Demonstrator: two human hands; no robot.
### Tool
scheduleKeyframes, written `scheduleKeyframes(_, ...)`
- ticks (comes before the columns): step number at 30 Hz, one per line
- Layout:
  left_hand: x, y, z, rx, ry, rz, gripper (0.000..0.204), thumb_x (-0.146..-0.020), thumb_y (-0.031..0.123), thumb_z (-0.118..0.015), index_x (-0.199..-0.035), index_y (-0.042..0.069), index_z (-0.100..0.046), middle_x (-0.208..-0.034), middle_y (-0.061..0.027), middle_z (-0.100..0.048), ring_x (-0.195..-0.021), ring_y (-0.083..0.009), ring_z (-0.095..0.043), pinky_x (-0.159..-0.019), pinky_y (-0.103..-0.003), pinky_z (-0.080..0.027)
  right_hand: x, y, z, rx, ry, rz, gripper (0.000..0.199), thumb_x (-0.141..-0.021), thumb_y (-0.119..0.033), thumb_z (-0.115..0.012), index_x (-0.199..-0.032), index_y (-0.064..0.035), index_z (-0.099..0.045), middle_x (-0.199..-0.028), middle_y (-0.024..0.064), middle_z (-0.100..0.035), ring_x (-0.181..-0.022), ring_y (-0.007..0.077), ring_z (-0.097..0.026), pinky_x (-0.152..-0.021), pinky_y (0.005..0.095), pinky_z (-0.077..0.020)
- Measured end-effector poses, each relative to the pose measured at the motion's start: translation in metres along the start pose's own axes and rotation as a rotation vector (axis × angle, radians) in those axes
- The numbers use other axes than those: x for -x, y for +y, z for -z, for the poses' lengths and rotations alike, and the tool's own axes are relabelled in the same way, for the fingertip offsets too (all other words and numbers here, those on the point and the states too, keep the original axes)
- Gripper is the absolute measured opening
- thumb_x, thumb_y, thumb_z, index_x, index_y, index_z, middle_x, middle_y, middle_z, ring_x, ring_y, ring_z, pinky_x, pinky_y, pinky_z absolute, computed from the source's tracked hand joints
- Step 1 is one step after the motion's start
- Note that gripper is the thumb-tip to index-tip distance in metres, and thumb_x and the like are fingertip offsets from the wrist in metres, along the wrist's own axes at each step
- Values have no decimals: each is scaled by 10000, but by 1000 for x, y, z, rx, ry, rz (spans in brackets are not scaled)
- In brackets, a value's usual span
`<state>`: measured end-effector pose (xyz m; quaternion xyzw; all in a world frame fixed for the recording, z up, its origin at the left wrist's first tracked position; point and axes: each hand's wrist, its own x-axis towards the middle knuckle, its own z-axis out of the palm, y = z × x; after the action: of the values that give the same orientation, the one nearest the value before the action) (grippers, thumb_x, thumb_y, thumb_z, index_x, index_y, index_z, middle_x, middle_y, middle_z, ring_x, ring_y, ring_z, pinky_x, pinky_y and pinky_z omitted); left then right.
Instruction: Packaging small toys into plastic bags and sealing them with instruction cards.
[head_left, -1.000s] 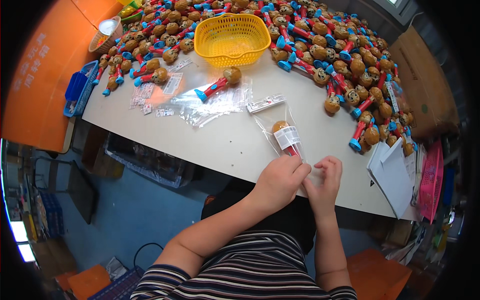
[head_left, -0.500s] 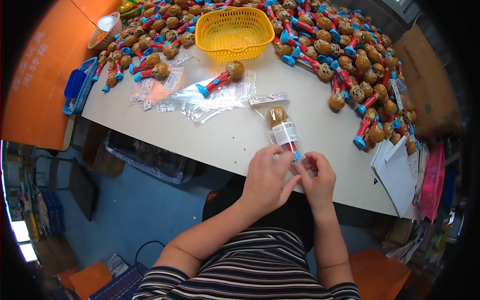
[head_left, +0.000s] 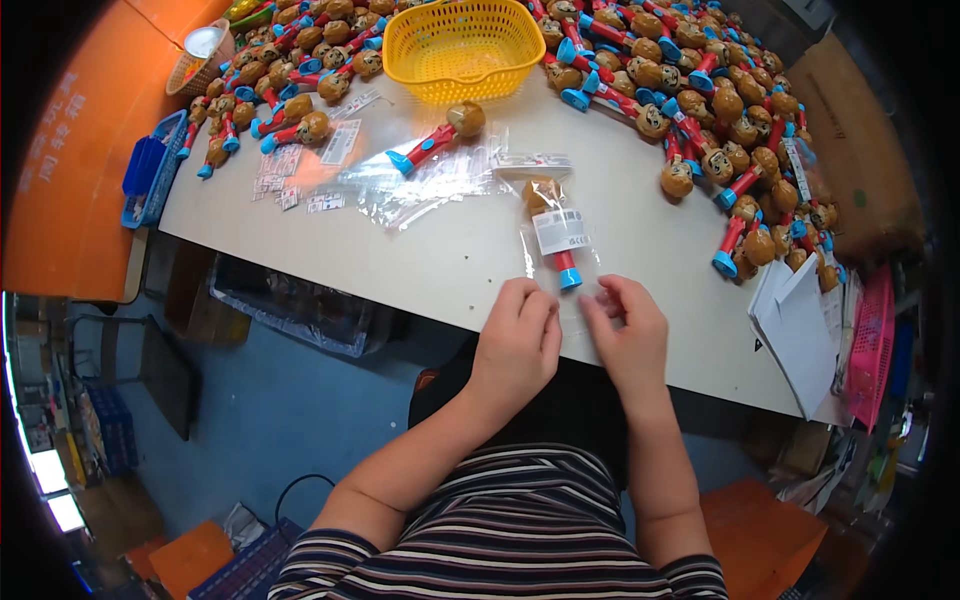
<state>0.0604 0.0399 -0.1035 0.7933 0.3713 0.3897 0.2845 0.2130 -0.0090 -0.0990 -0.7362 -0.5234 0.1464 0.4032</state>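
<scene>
A clear plastic bag (head_left: 577,312) lies on the table in front of me, its printed header strip at the far end. Inside it is a toy (head_left: 566,264) with a round brown head, a red tube body and a blue foot, pointing toward me. A white label (head_left: 562,231) covers its middle. At the bag's near left corner, my left hand (head_left: 516,342) has its fingers closed on the plastic. My right hand (head_left: 630,338) pinches the near right corner between thumb and fingers. Beyond the bag, an unbagged toy (head_left: 437,140) rests on a stack of flat clear bags (head_left: 408,205).
A yellow basket (head_left: 463,92) stands at the back. Heaps of similar toys (head_left: 735,110) fill the far right and far left. Label sheets (head_left: 277,172) lie left of the bags. A blue basket (head_left: 160,180), white papers (head_left: 795,335) and a pink basket (head_left: 872,340) line the sides.
My hands have moved apart, one to each near corner of the bag. The toy's blue foot now shows fully between them, and the bag lies straighter.
</scene>
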Motion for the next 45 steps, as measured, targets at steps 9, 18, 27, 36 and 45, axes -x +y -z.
scheduleKeyframes(9,5,21,12,-39,35,-115,234,-760,11,-759,-973,24,-664,-955,-97,-588,-831,-243,-597,-687,-329,-496,9,8,33,-639,-195,-469,200,-910,-9,-665,-1090,63,-614,-900,111,-713,-801,140,-692,-706,236,-560)
scheduleKeyframes(18,10,19,-23,-138,-41,-148,164,-784,101,-741,-929,70,-669,-892,-42,-622,-857,-231,-600,-754,-372,-412,11,3,30,-850,-178,-687,165,-906,14,-648,-1053,40,-580,-889,125,-712,-803,151,-706,-721,254,-606)
scheduleKeyframes(27,3,17,-26,-83,-120,-227,149,-772,40,-708,-893,38,-621,-906,-87,-596,-867,-281,-581,-796,-386,-430,13,9,28,-894,-167,-664,104,-890,39,-645,-906,-2,-551,-842,117,-695,-777,156,-706,-703,249,-605)
scheduleKeyframes(36,2,7,20,403,-329,96,99,-844,-9,-664,-892,5,-578,-901,-81,-586,-838,-212,-567,-760,-314,-450,11,7,25,-935,-70,-665,236,-895,48,-641,-780,-53,-462,-819,133,-680,-781,190,-714,-707,270,-615)
scheduleKeyframes(45,-15,-54,99,1056,-51,508,133,-975,149,-619,-922,46,-554,-934,-32,-541,-865,-119,-503,-779,-255,-415,8,1,27,-905,-61,-671,297,-888,53,-647,-737,-69,-423,-804,131,-664,-803,212,-716,-722,296,-621)
